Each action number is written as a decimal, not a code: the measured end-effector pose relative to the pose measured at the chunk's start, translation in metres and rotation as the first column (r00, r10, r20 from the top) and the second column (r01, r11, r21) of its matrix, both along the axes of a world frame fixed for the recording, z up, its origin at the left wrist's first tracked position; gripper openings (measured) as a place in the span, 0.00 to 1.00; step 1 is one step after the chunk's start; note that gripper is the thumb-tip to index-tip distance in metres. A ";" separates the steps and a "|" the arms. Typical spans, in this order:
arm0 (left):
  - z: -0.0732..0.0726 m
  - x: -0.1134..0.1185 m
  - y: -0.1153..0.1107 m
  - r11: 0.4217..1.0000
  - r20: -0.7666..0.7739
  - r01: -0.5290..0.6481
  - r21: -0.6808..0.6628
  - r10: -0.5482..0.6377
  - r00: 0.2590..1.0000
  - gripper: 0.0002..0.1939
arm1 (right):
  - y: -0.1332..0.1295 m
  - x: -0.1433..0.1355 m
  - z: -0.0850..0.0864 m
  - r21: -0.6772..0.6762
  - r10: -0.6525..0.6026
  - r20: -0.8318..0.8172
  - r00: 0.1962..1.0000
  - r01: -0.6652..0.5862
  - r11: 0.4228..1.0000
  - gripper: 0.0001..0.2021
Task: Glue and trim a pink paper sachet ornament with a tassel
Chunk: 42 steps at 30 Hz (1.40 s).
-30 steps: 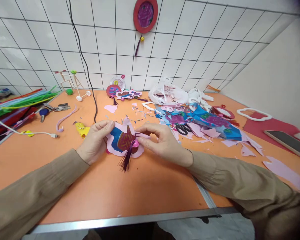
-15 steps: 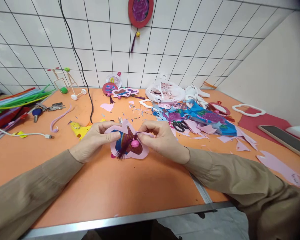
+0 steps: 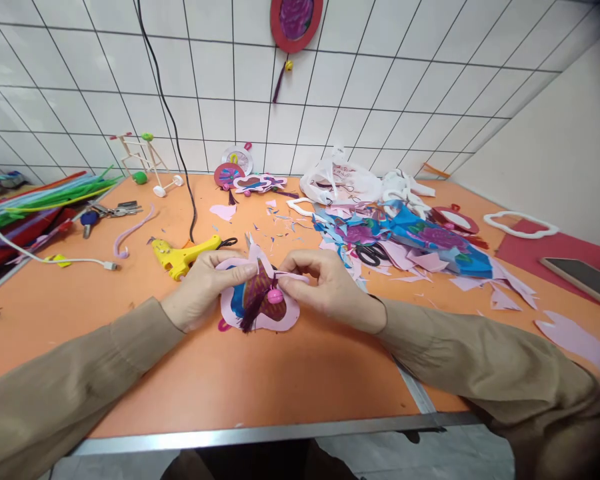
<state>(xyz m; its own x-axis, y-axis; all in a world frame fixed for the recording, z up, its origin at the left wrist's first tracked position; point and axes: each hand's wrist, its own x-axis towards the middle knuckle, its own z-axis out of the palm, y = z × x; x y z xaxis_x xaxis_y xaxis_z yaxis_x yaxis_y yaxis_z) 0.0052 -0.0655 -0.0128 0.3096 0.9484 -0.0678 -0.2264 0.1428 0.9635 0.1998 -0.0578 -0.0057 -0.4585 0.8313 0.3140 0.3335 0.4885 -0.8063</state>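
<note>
Between my hands is a pink-edged paper ornament with a blue and brown patterned middle. My left hand grips its left side, the thumb lying on top. A pink bell and a dark purple tassel lie over its front. My right hand pinches the ornament's upper right part, near the top of the bell; its fingertips are partly hidden. A small magenta loop sticks out at the lower left of the ornament.
A yellow glue gun lies beyond my left hand. Black-handled scissors, blue floral scraps and a white plastic bag are at the back right. Keys and a white cable lie at left. A phone rests far right.
The view has shifted, showing more of the glue gun. Both hands still hold the ornament, which sits slightly lower in view.
</note>
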 end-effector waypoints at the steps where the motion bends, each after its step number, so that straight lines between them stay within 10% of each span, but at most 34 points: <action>1: -0.001 0.000 0.000 1.000 0.010 -0.018 -0.008 0.018 1.000 0.09 | 0.000 0.001 0.000 -0.005 0.016 -0.006 1.000 -0.016 1.000 0.07; 8: -0.004 -0.003 0.002 0.997 0.044 -0.074 0.037 0.072 0.996 0.10 | 0.019 0.009 -0.007 0.038 0.033 -0.189 0.981 -0.027 0.999 0.15; 15: -0.002 -0.007 0.001 0.988 -0.056 -0.102 0.115 0.109 0.992 0.08 | 0.045 0.015 -0.034 0.367 -0.199 0.450 0.871 0.023 0.930 0.13; 20: -0.005 -0.007 0.002 0.980 -0.133 -0.091 0.176 0.115 0.984 0.06 | 0.043 0.008 -0.036 0.554 -0.150 0.389 0.909 -0.101 0.826 0.15; 35: 0.001 -0.005 -0.002 0.967 -0.335 -0.021 0.253 0.108 0.936 0.07 | 0.014 -0.004 -0.007 0.357 -0.252 0.822 0.511 -0.117 0.927 0.15; 42: 0.001 -0.005 -0.002 0.952 -0.337 -0.022 0.304 0.129 0.933 0.05 | 0.027 0.006 -0.003 0.275 -0.220 0.845 0.487 -0.043 0.961 0.16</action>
